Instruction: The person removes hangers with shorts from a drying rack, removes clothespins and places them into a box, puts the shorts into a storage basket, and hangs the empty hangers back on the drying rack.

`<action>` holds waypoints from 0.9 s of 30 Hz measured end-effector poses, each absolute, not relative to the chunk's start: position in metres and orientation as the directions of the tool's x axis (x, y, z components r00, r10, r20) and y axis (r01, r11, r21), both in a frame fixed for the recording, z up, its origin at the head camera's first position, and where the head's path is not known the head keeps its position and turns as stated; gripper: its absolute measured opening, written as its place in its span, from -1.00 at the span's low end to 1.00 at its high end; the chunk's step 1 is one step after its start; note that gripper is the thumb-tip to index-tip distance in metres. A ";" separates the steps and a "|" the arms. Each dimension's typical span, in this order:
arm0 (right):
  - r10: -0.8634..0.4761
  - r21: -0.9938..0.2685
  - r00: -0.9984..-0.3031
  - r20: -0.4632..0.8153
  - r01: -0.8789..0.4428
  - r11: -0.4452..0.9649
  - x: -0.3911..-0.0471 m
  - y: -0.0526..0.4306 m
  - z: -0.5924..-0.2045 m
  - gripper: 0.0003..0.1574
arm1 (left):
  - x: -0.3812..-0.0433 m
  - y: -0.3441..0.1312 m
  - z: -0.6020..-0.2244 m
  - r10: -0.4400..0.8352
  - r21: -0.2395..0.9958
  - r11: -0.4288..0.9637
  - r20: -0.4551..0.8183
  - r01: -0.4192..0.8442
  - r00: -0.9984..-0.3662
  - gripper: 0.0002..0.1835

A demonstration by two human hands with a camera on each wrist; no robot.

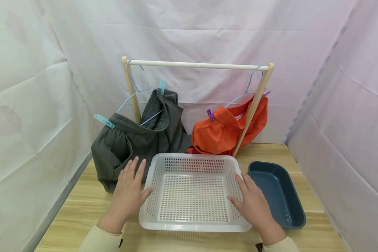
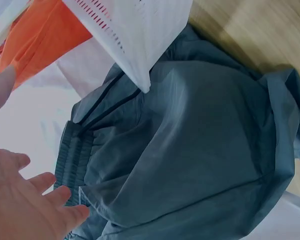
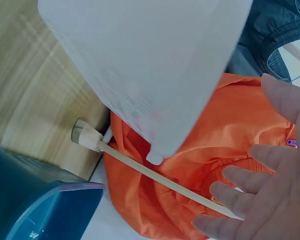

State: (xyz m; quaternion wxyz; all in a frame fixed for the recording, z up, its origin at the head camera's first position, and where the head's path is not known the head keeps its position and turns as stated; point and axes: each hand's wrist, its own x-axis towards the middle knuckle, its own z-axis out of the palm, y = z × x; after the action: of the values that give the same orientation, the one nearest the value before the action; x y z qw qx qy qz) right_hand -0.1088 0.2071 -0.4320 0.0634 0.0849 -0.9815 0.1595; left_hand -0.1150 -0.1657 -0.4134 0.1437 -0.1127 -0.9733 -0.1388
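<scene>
White basket [image 1: 194,227] sits at lower centre of the frame, on the table [image 1: 78,218], squared to the person and between both hands, presumably so either side can be reached alike. Left hand [image 1: 129,192]: fingers straight, spread, off the left rim, grasping nothing. Right hand [image 1: 253,203]: the same at the right rim, fingers extended and released; both wrist views show a gap between hand and basket. Behind, across the upper middle, a rack [image 1: 195,64]. Dark grey garment [image 1: 135,140] hangs left of centre, orange garment [image 1: 220,134] right of centre, one near each end of the bar, likely to keep them apart. Waistbands are pinched to the hangers [image 1: 246,91] by clips, probably to stop the cloth slipping off the wire. Lower part of the grey one slumps on the table, the bar seemingly too low for its length. Blue tub [image 1: 275,190] stands at lower right, just beside the right hand, perhaps put there to leave the middle for the basket. Count: one basket, one tub, one rack, two garments, two hangers, four clips in all: two teal clips [image 1: 104,121] on the grey, two purple clips [image 1: 210,114] on the orange.
</scene>
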 end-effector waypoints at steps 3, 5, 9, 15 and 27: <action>-0.146 -0.311 -0.975 0.170 -0.193 0.931 -0.108 0.208 -0.434 0.01 | -0.115 -0.170 -0.410 0.165 0.252 0.930 0.370 0.269 -0.914 -0.01; -0.142 -0.318 -0.974 0.177 -0.193 0.928 -0.108 0.208 -0.435 0.00 | -0.115 -0.173 -0.407 0.157 0.258 0.925 0.410 0.280 -0.898 -0.02; -0.124 -0.343 -0.980 0.157 -0.172 0.924 -0.106 0.208 -0.437 -0.01 | -0.116 -0.178 -0.403 0.140 0.283 0.911 0.473 0.300 -0.870 -0.06; -0.088 -0.381 -0.989 0.120 -0.127 0.916 -0.102 0.209 -0.442 -0.02 | -0.119 -0.186 -0.397 0.119 0.306 0.894 0.544 0.328 -0.831 -0.10; 0.009 -0.459 -1.000 0.005 0.006 0.889 -0.098 0.215 -0.447 -0.01 | -0.127 -0.204 -0.383 0.061 0.323 0.881 0.647 0.346 -0.760 -0.13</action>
State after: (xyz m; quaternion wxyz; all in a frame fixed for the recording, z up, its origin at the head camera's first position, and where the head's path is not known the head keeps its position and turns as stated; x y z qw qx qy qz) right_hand -0.0980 0.2152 -0.4473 0.0036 -0.0039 -0.9717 0.2361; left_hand -0.1266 -0.2042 -0.3831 0.3280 -0.1113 -0.9126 -0.2172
